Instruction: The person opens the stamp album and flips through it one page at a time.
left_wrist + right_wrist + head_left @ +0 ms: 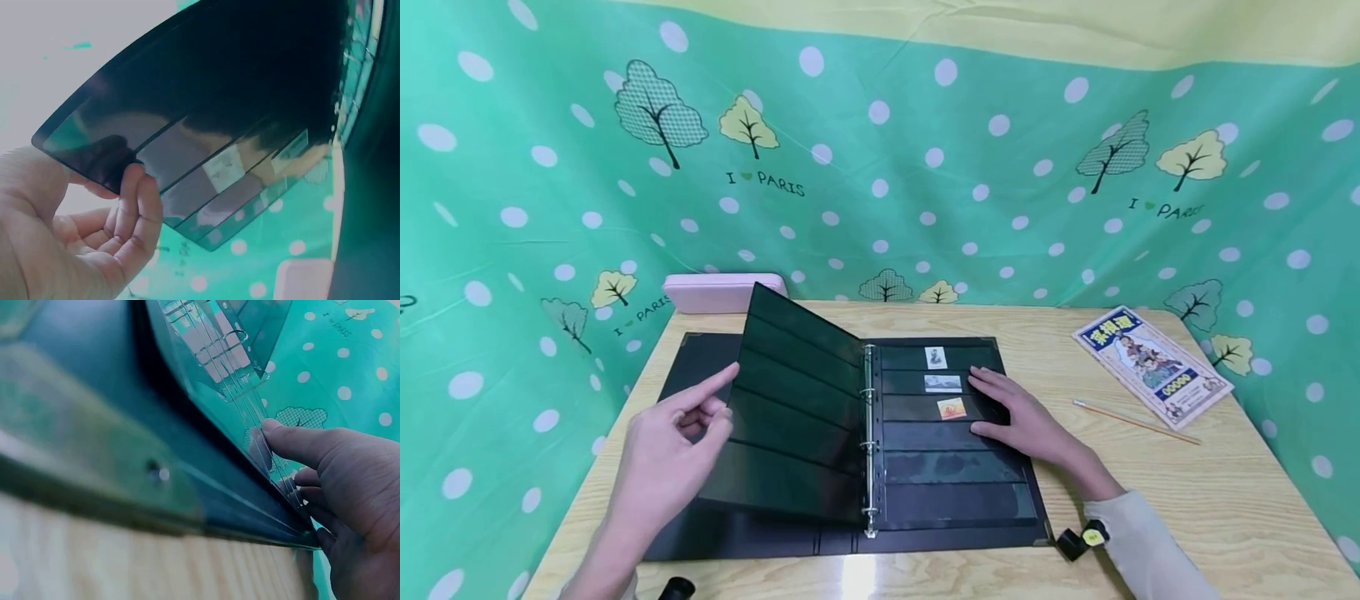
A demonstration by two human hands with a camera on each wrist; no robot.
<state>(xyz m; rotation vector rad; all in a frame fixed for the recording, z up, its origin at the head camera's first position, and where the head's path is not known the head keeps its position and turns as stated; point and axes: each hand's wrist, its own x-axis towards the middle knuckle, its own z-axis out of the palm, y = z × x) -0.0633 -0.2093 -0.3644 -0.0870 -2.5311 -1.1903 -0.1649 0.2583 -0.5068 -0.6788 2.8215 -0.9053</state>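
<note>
Glossy black, a raised page (797,408) leans up from the binder, its outer edge pinched in the left hand (662,454); the right hand (1022,417) rests, fingers extended, along the facing page's (955,502) outer edge, gripping nothing that I can see. The raised page looks light, springy and slick, best held by that free edge, away from the metal rings (869,446). The binder (737,537) lies open between the table's (1225,517) side edges. Bare wood separates it from the pencil (1135,421) and booklet (1153,367) rightward; the pink case (726,293) sits by the back left corner.
</note>
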